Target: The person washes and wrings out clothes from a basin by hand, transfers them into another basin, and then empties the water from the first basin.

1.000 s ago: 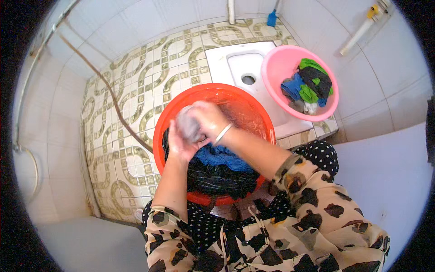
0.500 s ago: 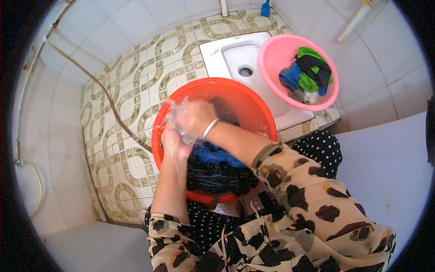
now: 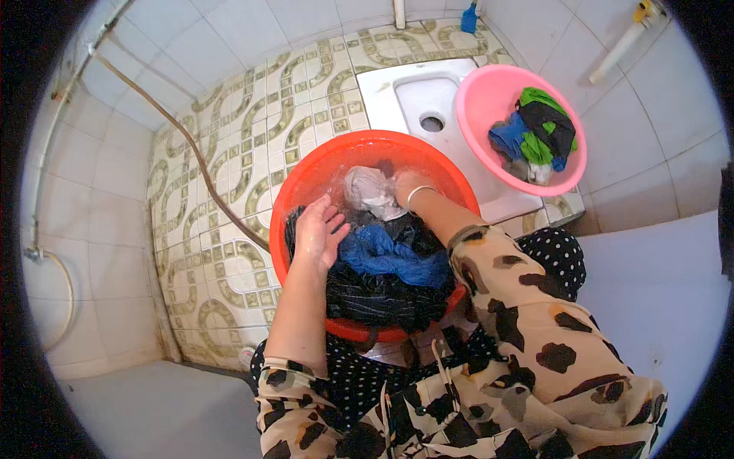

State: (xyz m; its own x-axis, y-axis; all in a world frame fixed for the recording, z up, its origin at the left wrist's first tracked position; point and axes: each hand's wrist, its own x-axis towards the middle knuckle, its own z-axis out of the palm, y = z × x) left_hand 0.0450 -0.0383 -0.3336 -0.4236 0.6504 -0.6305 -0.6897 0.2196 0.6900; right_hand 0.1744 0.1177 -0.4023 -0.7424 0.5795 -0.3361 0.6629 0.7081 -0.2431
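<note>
A large red basin holds water and wet clothes in front of me. My right hand, with a light bangle at its wrist, is at the far right inside the basin, closed on a crumpled light grey cloth in the water; its fingertips are partly hidden. Over the basin's left side my left hand is open, wet and empty, with its fingers apart. Between and below the hands lie a bunched blue garment and a black, ribbed-looking garment.
A pink basin with green, black, blue and white clothes stands on the white squat toilet at the far right. A brown hose runs along the left. A blue brush-like object is by the back wall.
My hands were together at the basin's left, rubbing or squeezing something in splashing water. They have parted: the right moved right with the grey cloth, the left opened.
</note>
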